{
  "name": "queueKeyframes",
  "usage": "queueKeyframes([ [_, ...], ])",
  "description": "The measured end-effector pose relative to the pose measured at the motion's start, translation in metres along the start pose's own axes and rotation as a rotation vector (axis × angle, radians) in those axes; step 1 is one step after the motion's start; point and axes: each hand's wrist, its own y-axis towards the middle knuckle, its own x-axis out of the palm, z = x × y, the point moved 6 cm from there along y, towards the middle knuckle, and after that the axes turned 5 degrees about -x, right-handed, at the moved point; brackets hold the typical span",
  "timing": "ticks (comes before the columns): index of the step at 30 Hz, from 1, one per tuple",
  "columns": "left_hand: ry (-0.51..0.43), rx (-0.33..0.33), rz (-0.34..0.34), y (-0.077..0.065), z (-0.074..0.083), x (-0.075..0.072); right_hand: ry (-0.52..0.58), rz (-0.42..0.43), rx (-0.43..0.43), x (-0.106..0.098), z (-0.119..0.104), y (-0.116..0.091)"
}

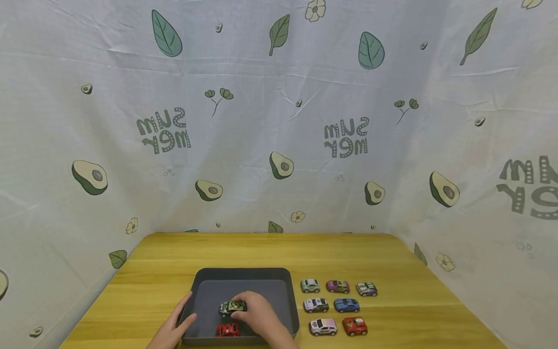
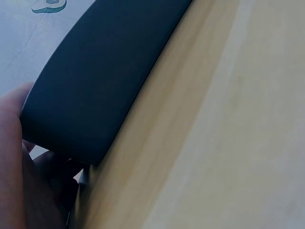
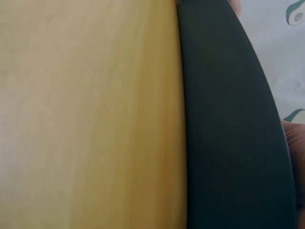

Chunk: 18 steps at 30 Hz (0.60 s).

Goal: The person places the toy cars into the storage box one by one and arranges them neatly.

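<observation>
A dark grey tray [image 1: 244,273] stands on the table, and my left hand [image 1: 174,325] grips its left wall near the front corner. In the left wrist view, fingers of that hand wrap the end of the tray wall [image 2: 95,81]. Over the tray floor, my right hand [image 1: 257,312] pinches a green camouflage toy car [image 1: 230,308] from its right side. Just in front of it a red toy car [image 1: 228,330] sits inside the tray, by the front wall. From the right wrist, the tray's outer wall [image 3: 233,114] hides most of the right hand.
Right of the tray, several toy cars stand in rows on the wooden table [image 1: 414,315], among them a purple one [image 1: 337,286], a blue one [image 1: 347,305] and a red one [image 1: 355,326]. A printed curtain [image 1: 244,145] hangs behind the table and along its sides.
</observation>
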Motion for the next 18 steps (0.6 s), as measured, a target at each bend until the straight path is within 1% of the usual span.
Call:
queueKeyframes([
  [5,-0.003,-0.012,-0.003,0.001,-0.001,0.001,-0.025,-0.009,-0.007,0.006,0.0,0.003],
  [11,-0.006,-0.012,-0.004,0.001,-0.001,0.001,-0.015,-0.051,0.008,0.012,0.003,0.006],
  [18,0.012,-0.016,-0.005,0.001,-0.001,0.002,-0.081,-0.051,-0.005,0.013,0.002,0.005],
])
